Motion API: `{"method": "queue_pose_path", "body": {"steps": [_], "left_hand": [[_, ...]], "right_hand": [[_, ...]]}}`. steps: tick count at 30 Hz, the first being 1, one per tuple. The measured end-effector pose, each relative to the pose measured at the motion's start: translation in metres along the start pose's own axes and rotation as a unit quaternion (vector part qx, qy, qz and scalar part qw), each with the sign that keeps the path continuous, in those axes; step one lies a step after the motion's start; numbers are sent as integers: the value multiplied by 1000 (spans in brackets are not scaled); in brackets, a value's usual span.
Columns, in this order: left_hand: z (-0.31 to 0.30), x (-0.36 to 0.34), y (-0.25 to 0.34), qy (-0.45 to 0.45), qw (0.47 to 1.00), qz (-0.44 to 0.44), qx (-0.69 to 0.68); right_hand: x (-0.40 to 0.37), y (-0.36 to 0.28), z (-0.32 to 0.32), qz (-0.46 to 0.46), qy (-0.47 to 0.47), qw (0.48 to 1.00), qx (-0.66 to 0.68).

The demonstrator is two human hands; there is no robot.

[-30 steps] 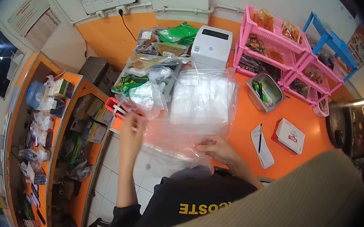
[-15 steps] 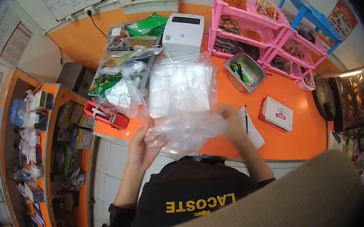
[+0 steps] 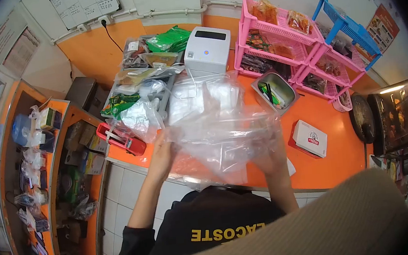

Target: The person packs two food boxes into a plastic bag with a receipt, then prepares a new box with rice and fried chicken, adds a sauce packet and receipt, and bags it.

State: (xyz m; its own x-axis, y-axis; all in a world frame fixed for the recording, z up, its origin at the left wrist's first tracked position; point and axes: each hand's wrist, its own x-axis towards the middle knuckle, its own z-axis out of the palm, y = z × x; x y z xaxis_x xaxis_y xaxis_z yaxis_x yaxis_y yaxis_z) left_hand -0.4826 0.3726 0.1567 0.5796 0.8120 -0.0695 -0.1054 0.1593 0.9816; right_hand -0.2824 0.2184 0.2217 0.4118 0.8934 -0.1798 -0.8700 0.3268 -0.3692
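Observation:
A clear plastic bag [image 3: 215,143] is spread wide between my hands above the near side of the orange table. My left hand [image 3: 162,149] is closed on the bag's left edge. On the other side, my right hand [image 3: 270,154] grips the bag's right part; its fingers are partly covered by the crinkled film and blurred. Under and behind the bag lies a stack of clear plastic bags [image 3: 184,104]. Beyond that stack stands a white label printer [image 3: 207,47].
Left on the table are a red tape dispenser [image 3: 128,141] and a grey tray [image 3: 165,97] of packets. To the right are a metal container [image 3: 287,89] with pens, a white box [image 3: 309,139], pink racks [image 3: 295,50] and a blue rack [image 3: 352,24]. Shelves [image 3: 56,188] stand at far left.
The bag has been spread wider and opened up between my hands. My right hand has moved slightly down and is now partly behind the film. My left hand has barely moved.

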Motion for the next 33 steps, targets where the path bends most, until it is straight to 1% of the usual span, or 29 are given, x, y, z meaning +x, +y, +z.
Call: {"method": "queue_pose_path", "body": {"steps": [1, 2, 5, 6, 7, 9, 10, 11, 12, 14, 16, 17, 20, 21, 22, 24, 26, 28, 29, 30, 32, 33], "left_hand": [[13, -2, 10, 31, 985, -75, -154], [21, -4, 18, 61, 939, -149, -303], [-5, -23, 28, -62, 906, -156, -388], [-3, -34, 39, -60, 933, -152, -320], [1, -51, 58, -58, 955, -146, -251], [-11, -81, 83, -136, 980, -103, -101], [-23, -83, 95, -247, 967, -56, -27], [-34, -84, 107, -347, 937, 7, 36], [-34, -73, 121, -471, 874, 83, 87], [-24, -69, 141, -555, 823, 80, 88], [-20, -66, 142, -595, 795, 89, 77], [-21, -65, 139, -597, 793, 96, 68], [-23, -59, 144, -605, 785, 118, 65], [-22, -58, 146, -608, 781, 126, 67], [-34, -61, 153, -588, 790, 87, 154], [-69, -62, 175, -520, 786, 25, 332], [-67, -49, 166, -422, 818, 155, 359], [-61, -44, 149, -322, 832, 256, 372], [-46, -41, 148, -248, 847, 219, 416], [-25, -35, 147, -172, 852, 185, 458], [5, -23, 125, -181, 822, 268, 468], [22, -22, 119, -175, 810, 290, 479]], "right_hand": [[3, 6, -15, 30, -74, 996, 26], [4, 9, -22, 60, -147, 986, 52], [-16, -9, -28, 130, -188, 973, -22], [-26, -17, -16, 110, -55, 990, -66], [-39, -27, 3, 87, 78, 987, -109], [-59, -45, -1, 24, 55, 976, -210], [-76, -59, -21, -12, -100, 959, -264], [-83, -65, -16, -11, -182, 935, -303], [-86, -67, 1, -16, -263, 905, -335], [-99, -78, 45, 47, -281, 877, -388], [-102, -90, 47, 56, -323, 853, -406], [-104, -92, 47, 61, -345, 841, -412], [-117, -83, 49, -39, -273, 865, -420], [-122, -85, 45, -104, -233, 850, -460], [-126, -93, 39, -169, -192, 828, -499], [-124, -113, 24, -234, -188, 760, -576], [-107, -129, -2, -218, -243, 684, -652], [-79, -124, -32, -165, -56, 635, -753], [-59, -96, 1, -284, -24, 575, -767], [-36, -58, 38, -401, 8, 503, -766], [-16, -28, 37, -457, -78, 456, -760], [-8, -14, 31, -430, -117, 437, -781]]}}
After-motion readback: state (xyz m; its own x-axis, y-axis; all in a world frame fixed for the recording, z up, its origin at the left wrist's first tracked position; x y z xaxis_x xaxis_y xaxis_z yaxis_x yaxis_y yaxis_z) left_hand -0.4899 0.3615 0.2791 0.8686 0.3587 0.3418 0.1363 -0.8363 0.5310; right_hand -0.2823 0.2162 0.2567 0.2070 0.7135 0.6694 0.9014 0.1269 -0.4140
